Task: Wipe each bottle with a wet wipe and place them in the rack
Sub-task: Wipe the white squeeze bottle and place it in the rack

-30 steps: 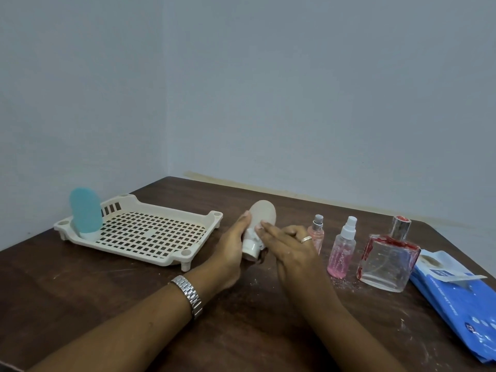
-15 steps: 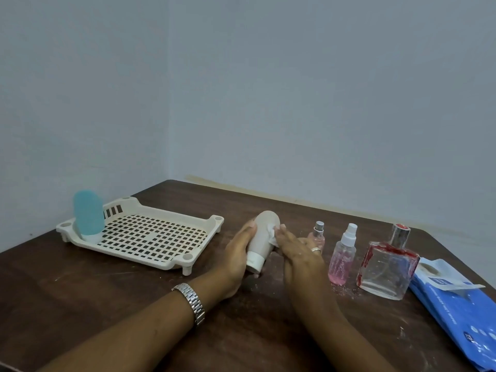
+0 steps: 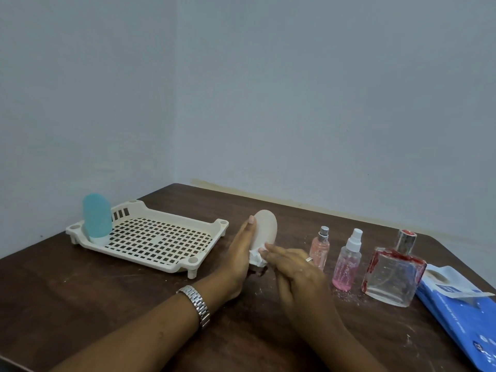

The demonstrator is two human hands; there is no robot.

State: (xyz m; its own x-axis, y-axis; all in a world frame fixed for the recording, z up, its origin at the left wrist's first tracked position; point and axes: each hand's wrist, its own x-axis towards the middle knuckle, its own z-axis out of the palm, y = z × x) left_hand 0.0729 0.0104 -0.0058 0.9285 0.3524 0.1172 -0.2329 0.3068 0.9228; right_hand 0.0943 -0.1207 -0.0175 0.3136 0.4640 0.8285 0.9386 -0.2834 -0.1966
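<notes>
The step in hand is the wiping of the beige bottle (image 3: 265,229), the second in the job as it looks, since a blue bottle (image 3: 97,216) already stands cap down in the far left corner of the rack (image 3: 192,260). The beige bottle stands cap down on the table (image 3: 107,304), just right of the rack and left of the bottles in line.

The left hand (image 3: 239,253) lies with straight fingers flat along the bottle's left side and steadies it. Its thumb is hidden behind the bottle, so whether it wraps round is not clear. The right hand (image 3: 292,267) pinches a bunched wet wipe (image 3: 255,260) at its fingertips and presses it against the bottle's lower end, by the cap.

Three more wait to the right: a small pink spray bottle (image 3: 320,249), a larger pink spray bottle (image 3: 347,261) and a square glass perfume bottle (image 3: 393,275). Beside them lies the blue pack of wipes (image 3: 461,312).

Next, I judge, the wipe should finish round the cap and body. Then the left hand needs a proper grip to carry the bottle the short way left over the rack's rim and set it upright on the grid, apart from the blue one so neither tips.
</notes>
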